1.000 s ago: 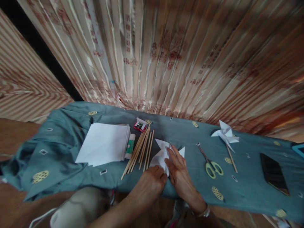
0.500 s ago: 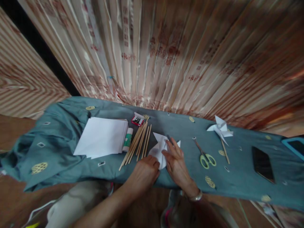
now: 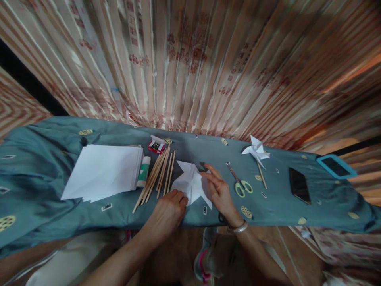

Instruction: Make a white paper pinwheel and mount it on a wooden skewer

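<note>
A white sheet of paper with pointed corners, shaped like a pinwheel, lies on the cloth in front of me. My left hand has its fingers curled and pinched on the paper's lower left edge. At the right side of the paper, my right hand bends its fingers over the upper right part and grips it. A small dark shape shows by its fingertips, too unclear to name. Left of the paper lie several thin wooden sticks. Green-handled scissors rest to the right of my right hand.
A stack of white paper and a green-white glue stick are on the left. Behind the sticks sits an open red box. A finished pinwheel on a stick, a black phone and a blue-framed device are on the right.
The view has swung right, so everything appears further left. My right hand has shifted toward the paper's right side, uncovering more of its middle and a lower right point. The left hand stays at the lower left.
</note>
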Demonstrator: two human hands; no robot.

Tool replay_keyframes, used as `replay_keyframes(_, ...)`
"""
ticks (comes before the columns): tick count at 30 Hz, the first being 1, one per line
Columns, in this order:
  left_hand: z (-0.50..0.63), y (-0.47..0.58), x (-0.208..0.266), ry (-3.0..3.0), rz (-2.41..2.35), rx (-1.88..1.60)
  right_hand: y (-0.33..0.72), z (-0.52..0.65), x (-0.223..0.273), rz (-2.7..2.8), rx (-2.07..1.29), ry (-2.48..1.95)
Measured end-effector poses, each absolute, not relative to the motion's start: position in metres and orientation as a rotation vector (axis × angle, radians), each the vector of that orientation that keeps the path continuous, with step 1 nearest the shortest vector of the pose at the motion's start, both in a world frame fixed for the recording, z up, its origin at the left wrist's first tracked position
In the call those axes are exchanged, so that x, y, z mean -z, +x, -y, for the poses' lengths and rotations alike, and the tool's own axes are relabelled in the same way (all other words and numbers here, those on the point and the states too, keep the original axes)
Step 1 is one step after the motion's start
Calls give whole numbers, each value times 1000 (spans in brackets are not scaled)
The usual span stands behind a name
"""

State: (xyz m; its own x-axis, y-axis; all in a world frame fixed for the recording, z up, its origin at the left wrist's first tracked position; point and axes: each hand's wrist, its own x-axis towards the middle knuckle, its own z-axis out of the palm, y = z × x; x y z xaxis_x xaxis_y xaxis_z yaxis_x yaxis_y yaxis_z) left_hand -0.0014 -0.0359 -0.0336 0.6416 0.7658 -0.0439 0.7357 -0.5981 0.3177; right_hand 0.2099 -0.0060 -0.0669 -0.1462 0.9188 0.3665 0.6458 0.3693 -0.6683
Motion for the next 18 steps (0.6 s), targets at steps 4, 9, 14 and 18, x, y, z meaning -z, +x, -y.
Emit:
replay_keyframes(4, 33, 0, 33, 2597, -1188, -113, 221, -8, 65, 2046, -348, -1506)
replay_keyframes(9, 28, 0, 29, 2603, -1207, -109, 233, -7, 56, 2243, -186, -1510)
replay_keyframes(14, 17, 0, 32, 2658, -1252, -184, 256, 15, 39, 2243, -178, -1608)
replay_keyframes(18, 1, 1, 34, 2669, -1318, -256, 265, 36, 21, 2206, -511, -1670)
